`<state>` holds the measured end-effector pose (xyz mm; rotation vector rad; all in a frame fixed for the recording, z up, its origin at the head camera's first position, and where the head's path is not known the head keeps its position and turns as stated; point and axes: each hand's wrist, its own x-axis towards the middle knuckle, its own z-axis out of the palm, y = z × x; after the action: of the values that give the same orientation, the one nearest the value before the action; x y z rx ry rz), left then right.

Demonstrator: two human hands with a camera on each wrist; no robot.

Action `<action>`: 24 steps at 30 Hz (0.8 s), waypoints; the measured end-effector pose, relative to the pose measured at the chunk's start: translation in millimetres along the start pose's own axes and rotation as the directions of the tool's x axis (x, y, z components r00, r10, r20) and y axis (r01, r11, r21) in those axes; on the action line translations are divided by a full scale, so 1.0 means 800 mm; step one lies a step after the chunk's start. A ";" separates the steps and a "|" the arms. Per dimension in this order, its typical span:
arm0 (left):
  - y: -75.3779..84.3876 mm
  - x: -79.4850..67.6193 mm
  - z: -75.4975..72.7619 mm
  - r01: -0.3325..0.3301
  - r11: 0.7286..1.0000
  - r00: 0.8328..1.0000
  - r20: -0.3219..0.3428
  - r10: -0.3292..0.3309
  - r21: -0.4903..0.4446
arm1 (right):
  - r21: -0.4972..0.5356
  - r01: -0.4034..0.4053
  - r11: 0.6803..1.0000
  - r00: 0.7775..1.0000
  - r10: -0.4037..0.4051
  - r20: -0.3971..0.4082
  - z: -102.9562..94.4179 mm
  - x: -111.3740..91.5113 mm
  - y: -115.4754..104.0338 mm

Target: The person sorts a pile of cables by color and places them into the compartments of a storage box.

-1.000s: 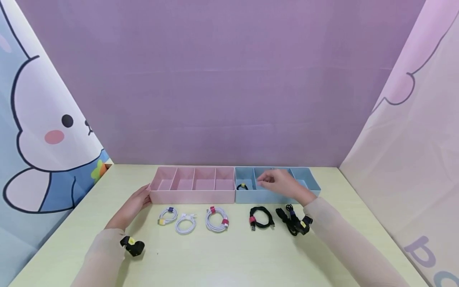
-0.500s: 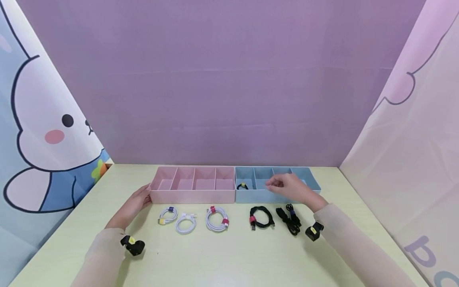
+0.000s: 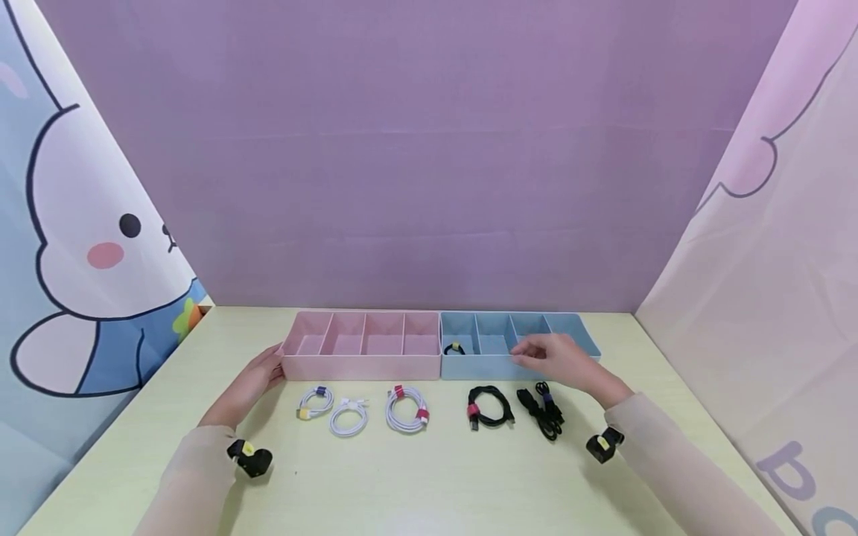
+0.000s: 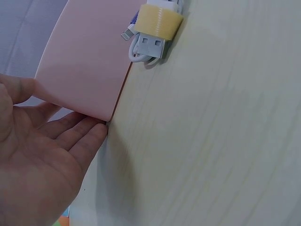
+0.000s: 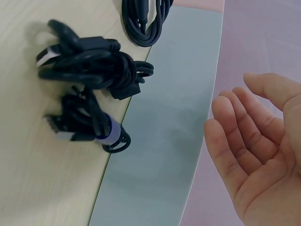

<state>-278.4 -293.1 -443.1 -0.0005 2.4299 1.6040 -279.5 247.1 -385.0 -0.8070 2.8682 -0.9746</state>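
Fingers [image 5: 219,146] are resting loose: right hand [image 3: 561,360] empty at blue box [image 3: 476,366], left hand [image 3: 256,374] touching pink box [image 3: 362,368], ideally steadying without pushing.

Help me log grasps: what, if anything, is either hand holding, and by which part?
Nothing is held. The left hand only touches the pink box, at its left end; the right hand, near the blue box, is empty.

Pink on one box [image 3: 362,368], blue on another box [image 3: 484,367], pale yellow with faint wood grain on the table [image 3: 402,484]. White on three cables [image 3: 402,426], black on the other cables [image 5: 101,70], red, yellow, blue and white on their straps [image 4: 159,22]. Plain purple on the backdrop [image 3: 415,171], a pink-cheeked white rabbit [image 3: 74,179] on the blue side cloth [image 3: 30,461].
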 end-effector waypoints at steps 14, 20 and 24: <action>0.000 -0.002 0.004 -0.019 1.000 1.000 -0.012 0.019 -0.016 | 0.015 -0.020 1.000 1.000 0.020 -0.002 0.000 -0.025 0.025; 0.002 -0.004 0.004 -0.008 1.000 1.000 -0.013 0.008 -0.003 | 0.010 -0.049 0.999 0.999 0.049 -0.003 -0.002 -0.038 0.035; 0.004 -0.005 0.004 0.000 1.000 1.000 -0.016 0.000 0.000 | 0.022 -0.059 0.998 0.998 0.059 0.012 -0.003 -0.044 0.039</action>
<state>-274.0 -289.1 -440.9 -0.0131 2.4423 1.6100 -263.6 286.2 -406.1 -0.7193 2.8486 -0.9913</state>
